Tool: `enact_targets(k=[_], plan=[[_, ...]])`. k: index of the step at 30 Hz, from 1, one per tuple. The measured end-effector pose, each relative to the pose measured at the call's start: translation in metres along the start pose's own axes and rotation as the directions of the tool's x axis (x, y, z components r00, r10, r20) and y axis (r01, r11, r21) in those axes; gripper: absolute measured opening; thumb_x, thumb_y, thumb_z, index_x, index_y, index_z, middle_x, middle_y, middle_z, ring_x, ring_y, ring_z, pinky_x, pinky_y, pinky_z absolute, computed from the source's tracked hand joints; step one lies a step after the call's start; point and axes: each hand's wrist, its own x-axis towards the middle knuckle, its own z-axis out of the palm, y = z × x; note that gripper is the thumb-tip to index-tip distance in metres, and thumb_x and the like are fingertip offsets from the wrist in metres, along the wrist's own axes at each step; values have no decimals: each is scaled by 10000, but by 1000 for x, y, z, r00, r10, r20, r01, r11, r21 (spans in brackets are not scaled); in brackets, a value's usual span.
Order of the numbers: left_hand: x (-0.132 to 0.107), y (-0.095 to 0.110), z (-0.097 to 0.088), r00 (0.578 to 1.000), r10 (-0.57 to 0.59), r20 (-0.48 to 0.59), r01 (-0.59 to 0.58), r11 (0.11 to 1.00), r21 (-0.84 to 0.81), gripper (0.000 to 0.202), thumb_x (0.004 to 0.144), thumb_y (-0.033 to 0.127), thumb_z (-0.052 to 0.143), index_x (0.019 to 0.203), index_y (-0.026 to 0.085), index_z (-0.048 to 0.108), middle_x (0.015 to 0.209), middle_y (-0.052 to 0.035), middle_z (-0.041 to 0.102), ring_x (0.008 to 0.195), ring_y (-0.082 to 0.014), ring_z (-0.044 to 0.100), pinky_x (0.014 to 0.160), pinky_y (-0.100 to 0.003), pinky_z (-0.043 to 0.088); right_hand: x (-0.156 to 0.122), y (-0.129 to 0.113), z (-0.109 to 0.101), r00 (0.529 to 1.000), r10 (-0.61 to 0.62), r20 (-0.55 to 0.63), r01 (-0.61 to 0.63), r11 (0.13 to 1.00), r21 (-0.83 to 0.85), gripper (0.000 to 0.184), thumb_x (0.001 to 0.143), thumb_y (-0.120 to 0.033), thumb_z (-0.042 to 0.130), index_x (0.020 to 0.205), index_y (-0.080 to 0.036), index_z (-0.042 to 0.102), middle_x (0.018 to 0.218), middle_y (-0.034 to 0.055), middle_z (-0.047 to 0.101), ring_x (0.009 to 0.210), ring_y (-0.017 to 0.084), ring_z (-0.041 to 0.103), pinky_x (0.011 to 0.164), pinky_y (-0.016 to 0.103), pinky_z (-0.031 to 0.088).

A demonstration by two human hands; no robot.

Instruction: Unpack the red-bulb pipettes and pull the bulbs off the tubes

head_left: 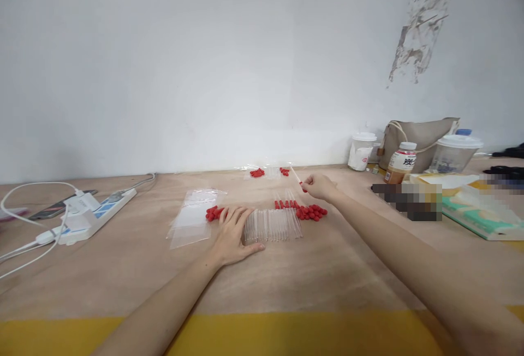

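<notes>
My left hand (pixel 232 236) rests on the table with its fingers stretched out and the thumb apart, along the left end of a row of clear glass dropper tubes (pixel 272 226). Its fingertips partly cover a small pile of red rubber bulbs (pixel 213 213). Farther back, my right hand (pixel 319 187) pinches a glass dropper (pixel 296 176) by its red bulb end, the tube pointing up and to the left. Several droppers with red bulbs (pixel 286 204) lie above the row, beside a larger pile of loose red bulbs (pixel 314 213).
Clear plastic bags (pixel 192 217) lie left of the tubes. Bags with red-bulbed droppers (pixel 257 172) lie by the wall. A power strip (pixel 100 217) with white cables stands left. At right are a paper cup (pixel 362 151), a bottle (pixel 401 163), a lidded cup (pixel 454 154) and a tissue pack (pixel 478 217).
</notes>
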Motion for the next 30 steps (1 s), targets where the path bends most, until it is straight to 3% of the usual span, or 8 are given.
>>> enact_targets(k=[3,5,8,10,12,17,22,30], plan=[[1,-1,4,1000,-25,-3,25,1000,16,688,655,568,575,1200,193,387,1137,-102,496,1072,-278,410,942,-471,230,-33,7,6,981,-164,-105,168,985,30,177,759,-342,475,828,-226,590,795,0,628,810,171,536,816,358,260],[1,-3,7,999,-41,-23,41,999,25,698,656,581,567,1202,186,383,1134,-106,503,1068,-279,418,938,-469,230,-58,14,16,888,-377,-264,397,917,24,215,770,-329,486,928,-215,576,837,33,635,859,197,517,828,382,225],[1,-5,8,995,-65,-71,68,997,40,768,645,597,569,1236,161,346,1162,-124,495,1079,-288,415,942,-475,218,-90,23,35,724,-607,-328,617,782,-85,192,820,-238,447,957,-231,580,870,35,630,856,176,501,855,391,182],[0,-3,6,993,-56,-100,61,997,42,742,667,573,567,1240,153,352,1174,-127,493,1090,-284,409,948,-468,212,-103,25,45,644,-692,-327,693,708,-135,159,826,-223,458,883,-236,605,839,23,623,831,161,491,864,388,174],[0,2,4,995,-7,-104,11,999,34,601,721,518,549,1197,175,420,1148,-108,520,1084,-266,419,949,-452,211,-111,23,51,603,-729,-325,724,671,-162,141,823,-228,476,840,-241,615,813,11,615,806,150,483,874,392,169],[-2,20,10,984,173,-35,-174,985,-16,194,847,320,462,974,260,596,871,-10,642,883,-177,516,919,-422,212,-116,9,60,556,-767,-321,762,625,-173,136,823,-236,488,868,-265,613,783,-13,620,807,146,479,910,416,141],[0,27,19,986,162,-31,-162,987,-15,193,859,277,443,880,243,632,718,-10,638,752,-158,510,843,-403,255,-115,9,64,548,-777,-309,777,610,-156,120,817,-240,503,839,-234,620,698,-7,620,764,140,484,904,402,169],[0,30,12,986,165,-31,-166,985,-37,215,845,246,433,788,220,638,658,-21,606,721,-161,504,800,-394,293,-116,9,57,538,-797,-276,792,589,-157,158,816,-230,490,735,-217,625,639,-1,610,749,146,483,886,406,200]])
